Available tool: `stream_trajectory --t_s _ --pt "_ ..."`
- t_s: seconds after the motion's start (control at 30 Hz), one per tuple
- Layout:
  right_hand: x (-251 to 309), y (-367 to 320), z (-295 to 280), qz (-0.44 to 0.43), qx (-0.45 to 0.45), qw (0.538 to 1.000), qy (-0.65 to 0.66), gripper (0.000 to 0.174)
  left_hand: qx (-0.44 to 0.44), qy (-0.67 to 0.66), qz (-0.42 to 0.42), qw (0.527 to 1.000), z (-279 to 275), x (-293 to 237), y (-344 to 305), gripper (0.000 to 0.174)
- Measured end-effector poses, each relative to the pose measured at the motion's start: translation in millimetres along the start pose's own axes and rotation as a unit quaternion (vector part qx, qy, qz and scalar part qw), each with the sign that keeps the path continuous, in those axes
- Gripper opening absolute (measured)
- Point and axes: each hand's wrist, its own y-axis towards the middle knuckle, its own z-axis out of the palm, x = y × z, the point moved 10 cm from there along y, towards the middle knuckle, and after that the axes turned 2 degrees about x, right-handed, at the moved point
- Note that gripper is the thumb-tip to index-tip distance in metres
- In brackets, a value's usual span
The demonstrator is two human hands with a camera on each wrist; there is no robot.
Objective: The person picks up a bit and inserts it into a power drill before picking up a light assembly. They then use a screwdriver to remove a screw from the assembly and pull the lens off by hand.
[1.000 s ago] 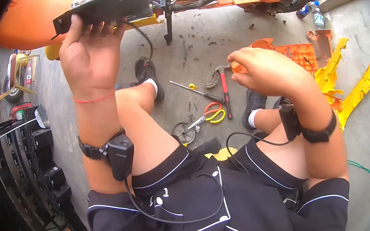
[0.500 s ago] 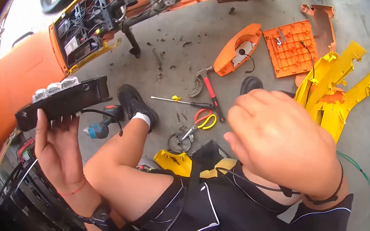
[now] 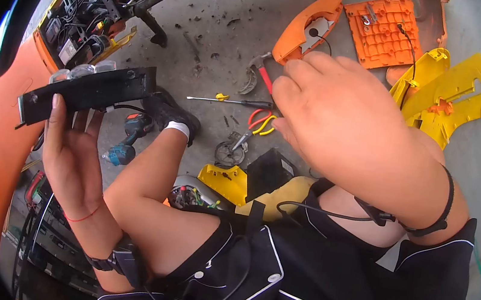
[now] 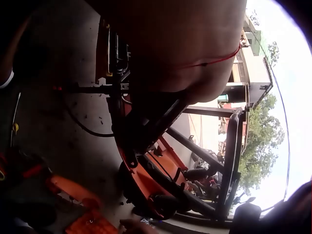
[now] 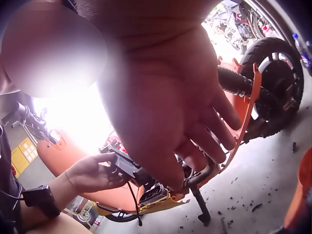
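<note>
The left hand (image 3: pixel 70 152) is gripping a black panel (image 3: pixel 93 91) just in front of the orange scooter (image 3: pixel 1 118), with a thin cable (image 3: pixel 127 108) trailing from the panel. The right hand (image 3: pixel 342 115) is hovering farther from the scooter, above the floor (image 3: pixel 221 20), fingers loosely bent and holding nothing. A hammer (image 3: pixel 261 71), a screwdriver (image 3: pixel 232 101) and scissors (image 3: pixel 259 122) are lying on the floor beside the scooter, near that hand.

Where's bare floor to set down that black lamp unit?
The left hand grips the black lamp unit. Bare concrete, only grit on it, between the scooter's kickstand and the orange cover; another strip right of the yellow panels. Crowded around hammer, screwdriver, scissors.
</note>
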Motion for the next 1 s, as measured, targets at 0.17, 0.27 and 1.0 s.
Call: stream_trajectory --t_s 0.17,0.27,1.0 --pt "19.5 -7.3 -15.5 0.008 -0.016 1.0 -0.014 0.028 0.079 -0.008 0.086 0.993 0.1 -31.0 -18.1 0.038" --pt "43.1 -26.6 -23.6 -0.008 -0.083 0.997 -0.01 0.03 0.023 0.022 0.162 0.986 -19.1 -42.6 -42.0 0.036" --pt "-82.0 -553.7 226.1 0.38 -0.403 0.697 0.455 0.028 0.098 -0.198 0.283 0.933 -70.4 -68.0 -203.9 0.02"
